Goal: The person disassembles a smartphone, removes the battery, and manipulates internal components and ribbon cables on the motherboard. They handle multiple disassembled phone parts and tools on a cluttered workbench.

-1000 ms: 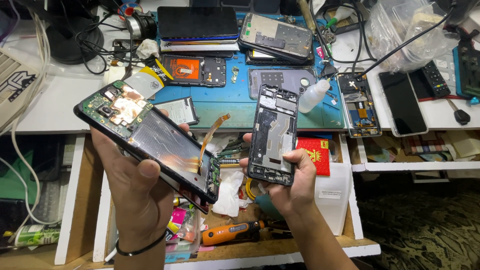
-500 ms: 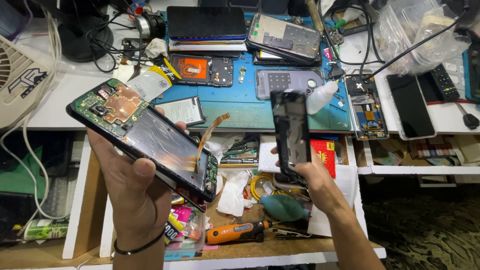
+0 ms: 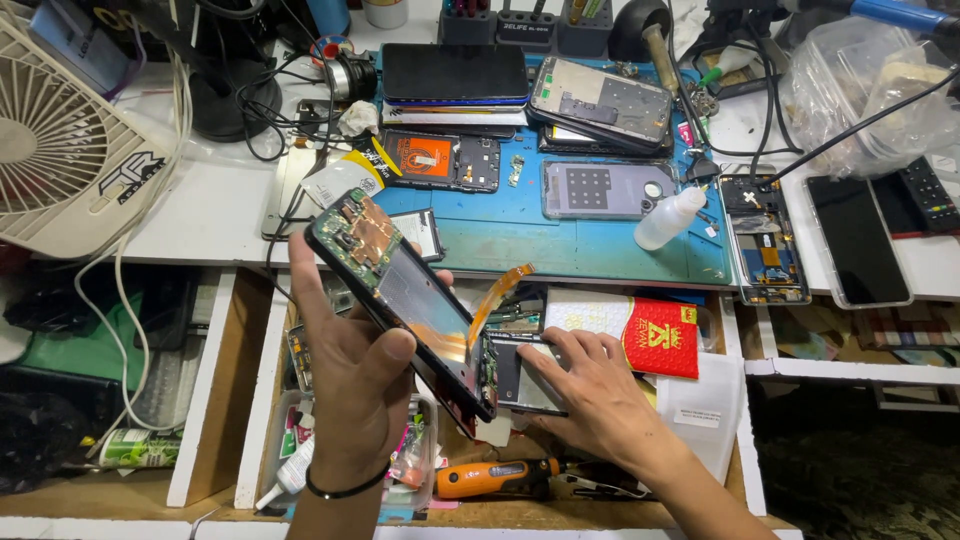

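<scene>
My left hand (image 3: pixel 355 390) grips an opened phone (image 3: pixel 400 290) tilted over the drawer, its green circuit board and copper shield at the upper end. An orange flex cable (image 3: pixel 497 290) curls up from the phone's lower right edge. My right hand (image 3: pixel 605 400) lies palm down in the drawer, fingers on a dark phone frame (image 3: pixel 520 375) that rests flat there, partly hidden behind the held phone.
A blue work mat (image 3: pixel 560 250) on the bench carries several opened phones and a small white bottle (image 3: pixel 670 218). A white fan (image 3: pixel 60 150) stands at the left. An orange electric screwdriver (image 3: pixel 495 478) and a red packet (image 3: pixel 662 335) lie in the drawer.
My right hand has lowered the phone frame from upright in the air down flat into the drawer. My left hand has kept the opened phone in about the same place.
</scene>
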